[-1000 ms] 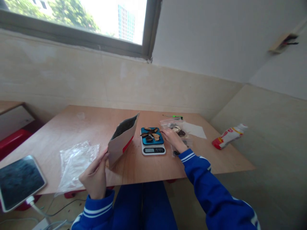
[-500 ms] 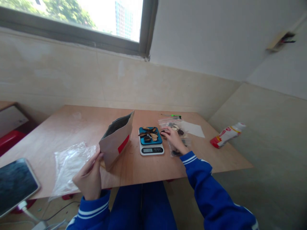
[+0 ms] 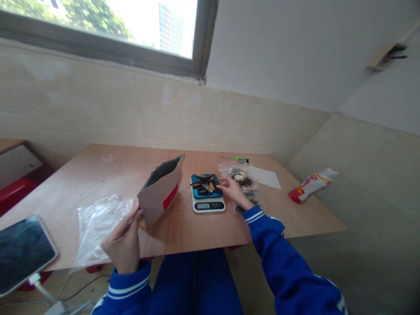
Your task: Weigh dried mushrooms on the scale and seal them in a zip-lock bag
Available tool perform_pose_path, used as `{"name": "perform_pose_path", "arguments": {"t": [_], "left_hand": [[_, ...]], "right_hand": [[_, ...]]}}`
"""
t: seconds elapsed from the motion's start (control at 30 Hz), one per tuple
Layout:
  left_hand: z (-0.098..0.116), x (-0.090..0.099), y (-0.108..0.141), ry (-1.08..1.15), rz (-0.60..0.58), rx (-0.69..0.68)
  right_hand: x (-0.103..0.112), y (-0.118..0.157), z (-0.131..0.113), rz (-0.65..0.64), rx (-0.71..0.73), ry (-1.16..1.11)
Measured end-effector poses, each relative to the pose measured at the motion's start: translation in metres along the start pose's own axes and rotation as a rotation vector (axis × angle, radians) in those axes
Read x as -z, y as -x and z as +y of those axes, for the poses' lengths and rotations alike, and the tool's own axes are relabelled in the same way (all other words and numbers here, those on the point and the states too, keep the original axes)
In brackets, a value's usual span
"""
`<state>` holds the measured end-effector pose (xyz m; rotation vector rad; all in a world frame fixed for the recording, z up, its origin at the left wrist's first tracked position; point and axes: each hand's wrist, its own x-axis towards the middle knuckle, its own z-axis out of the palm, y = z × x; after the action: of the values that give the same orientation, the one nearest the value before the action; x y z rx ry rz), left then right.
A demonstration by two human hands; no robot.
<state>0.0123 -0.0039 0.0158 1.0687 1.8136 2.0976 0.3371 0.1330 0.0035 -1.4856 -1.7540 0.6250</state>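
Note:
My left hand (image 3: 124, 243) pinches the near corner of a brown paper pouch (image 3: 160, 194), which stands tilted with its dark mouth open and a red label on its side. Right of the pouch is a small digital kitchen scale (image 3: 209, 206) with a blue plate. Several dried brown and black pieces (image 3: 206, 183), like dried leaves or peel, are heaped on that plate. My right hand (image 3: 233, 190) is at the plate's right edge, its fingertips closed on a dark dried piece. Clear zip bags (image 3: 241, 175) with dark and pale pieces lie behind and under this hand.
A crumpled clear plastic bag (image 3: 98, 227) lies left of the pouch, and a phone (image 3: 24, 253) with a white cable is at the left edge. Toward the right are white paper (image 3: 266, 177) and a red-and-white bottle (image 3: 311, 187). A thin green tool (image 3: 241, 158) lies at the back.
My right hand has moved left from over the zip bags to the edge of the scale plate, bringing a dark piece to the heap. The left hand and pouch stay nearly still.

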Motion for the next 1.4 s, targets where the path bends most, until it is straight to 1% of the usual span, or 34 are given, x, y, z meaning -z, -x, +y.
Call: {"name": "perform_pose_path", "arguments": {"t": [0.13,0.23,0.33,0.4,0.47,0.5,0.57,0.63,0.67,0.73,0.8,0.87,0.93,1.03,1.1,1.2,1.27,1.33,1.4], "left_hand": [[0.001,0.001,0.000,-0.016,-0.004,-0.006],[0.000,0.002,0.000,-0.011,-0.002,-0.009],[-0.003,0.001,0.000,-0.005,-0.013,-0.005],[-0.005,0.002,0.000,-0.005,-0.028,-0.009],[-0.007,0.003,-0.001,-0.001,-0.050,-0.023],[-0.008,0.004,-0.002,0.000,-0.065,-0.039],[-0.008,0.007,-0.003,0.000,-0.103,-0.091],[-0.006,0.009,-0.005,-0.001,-0.152,-0.168],[-0.004,0.010,-0.006,0.002,-0.181,-0.207],[-0.001,0.012,-0.007,0.009,-0.238,-0.271],[0.000,0.014,-0.008,0.011,-0.272,-0.307],[0.001,0.015,-0.009,0.004,-0.290,-0.320],[0.001,0.017,-0.009,0.006,-0.336,-0.317],[0.002,0.019,-0.008,0.018,-0.414,-0.313],[0.002,0.019,-0.007,0.003,-0.384,-0.299],[0.000,0.016,-0.007,-0.055,-0.242,-0.201],[-0.002,0.015,-0.010,-0.092,-0.190,-0.105],[-0.004,0.013,-0.015,-0.103,-0.222,-0.028],[-0.006,0.009,-0.022,-0.103,-0.306,0.010]], "right_hand": [[0.001,0.002,-0.005,0.060,0.024,0.035],[0.010,0.000,-0.019,0.127,0.065,0.052],[0.026,-0.002,-0.046,0.173,0.119,0.041],[0.038,-0.001,-0.073,0.166,0.159,-0.003],[0.048,0.004,-0.107,0.100,0.218,-0.133],[0.052,0.008,-0.126,0.039,0.263,-0.191],[0.057,0.017,-0.165,-0.111,0.368,-0.236],[0.057,0.024,-0.199,-0.290,0.480,-0.231],[0.055,0.026,-0.213,-0.350,0.532,-0.197],[0.049,0.026,-0.231,-0.419,0.641,-0.099],[0.041,0.024,-0.239,-0.452,0.725,-0.002],[0.035,0.022,-0.240,-0.474,0.770,0.061],[0.033,0.021,-0.238,-0.492,0.779,0.110],[0.035,0.022,-0.236,-0.508,0.776,0.159],[0.039,0.023,-0.236,-0.503,0.772,0.151],[0.048,0.026,-0.234,-0.435,0.720,0.098],[0.055,0.029,-0.230,-0.388,0.658,0.081],[0.062,0.033,-0.222,-0.351,0.607,0.094],[0.069,0.039,-0.213,-0.309,0.589,0.141]]}}
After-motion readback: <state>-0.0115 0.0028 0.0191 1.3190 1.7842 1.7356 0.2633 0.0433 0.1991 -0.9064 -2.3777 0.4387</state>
